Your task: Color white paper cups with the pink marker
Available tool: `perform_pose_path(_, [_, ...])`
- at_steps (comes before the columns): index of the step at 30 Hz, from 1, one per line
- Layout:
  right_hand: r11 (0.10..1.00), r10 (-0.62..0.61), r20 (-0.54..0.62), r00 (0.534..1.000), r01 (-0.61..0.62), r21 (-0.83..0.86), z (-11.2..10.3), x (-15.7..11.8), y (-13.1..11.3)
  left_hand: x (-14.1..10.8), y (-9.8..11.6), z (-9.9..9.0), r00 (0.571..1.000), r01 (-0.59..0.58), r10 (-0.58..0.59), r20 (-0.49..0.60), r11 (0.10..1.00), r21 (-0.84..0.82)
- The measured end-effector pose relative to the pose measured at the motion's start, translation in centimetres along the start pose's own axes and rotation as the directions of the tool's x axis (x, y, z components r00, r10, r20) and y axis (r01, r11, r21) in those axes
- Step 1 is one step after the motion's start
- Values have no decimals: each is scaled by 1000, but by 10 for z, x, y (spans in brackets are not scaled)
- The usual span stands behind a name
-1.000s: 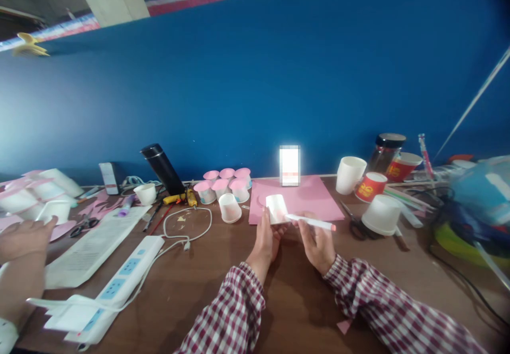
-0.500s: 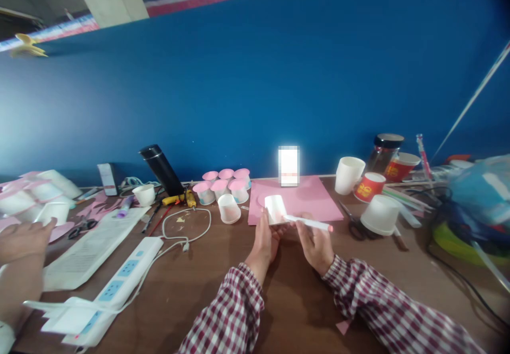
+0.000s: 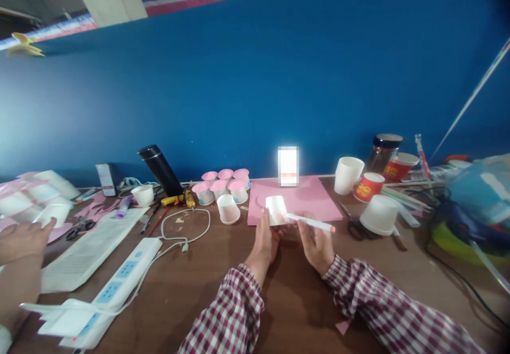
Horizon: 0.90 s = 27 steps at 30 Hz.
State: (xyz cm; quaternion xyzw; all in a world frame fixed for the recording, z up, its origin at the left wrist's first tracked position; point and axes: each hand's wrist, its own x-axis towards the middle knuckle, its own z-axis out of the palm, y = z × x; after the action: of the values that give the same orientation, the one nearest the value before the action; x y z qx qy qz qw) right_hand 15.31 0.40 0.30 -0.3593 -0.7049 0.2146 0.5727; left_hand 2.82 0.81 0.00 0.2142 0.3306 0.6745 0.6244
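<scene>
In front of me, a small white paper cup (image 3: 276,209) is held in my left hand (image 3: 263,242), whose fingers close around its side and lower edge. My right hand (image 3: 317,245) grips a white marker pen (image 3: 313,221) with a reddish end pointing right. The pen's other end meets the cup's lower right side or lies just before it; I cannot tell which. Behind the cup lie pink paper sheets (image 3: 306,197). Just left stands an upside-down white cup (image 3: 228,209), and near it are several cups with pink paper tops (image 3: 219,187).
Right are scissors (image 3: 354,226), white cups (image 3: 349,174), a red cup (image 3: 368,187) and a dark-lidded jar (image 3: 386,149). Left are a power strip (image 3: 123,282) with cables, a printed sheet (image 3: 93,250), a black bottle (image 3: 159,168) and another person's hand (image 3: 26,242) touching a cup.
The marker has slid very slightly to the right against the cup. Both my hands keep their grip, and the view has shifted a little.
</scene>
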Motion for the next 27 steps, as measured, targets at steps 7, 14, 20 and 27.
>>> perform_pose_path(7, [999, -23, 14, 1000, 24, -30, -1, 0, -1, -1, 0, 1, 998, -1, 1, 60, 1000, 13])
perform_pose_path(14, [999, -13, 18, 1000, 13, -36, 0, -1, 1, -2, 2, 0, 999, 2, -3, 47, 1000, 21])
perform_pose_path(20, [999, -12, 5, 1000, 12, -41, 0, 0, 1, -1, 2, -1, 997, 11, -13, 75, 1000, 24])
perform_pose_path(27, [1000, -7, 13, 1000, 8, -19, 0, -1, 1, -2, 3, 1, 999, 26, -26, 45, 1000, 12])
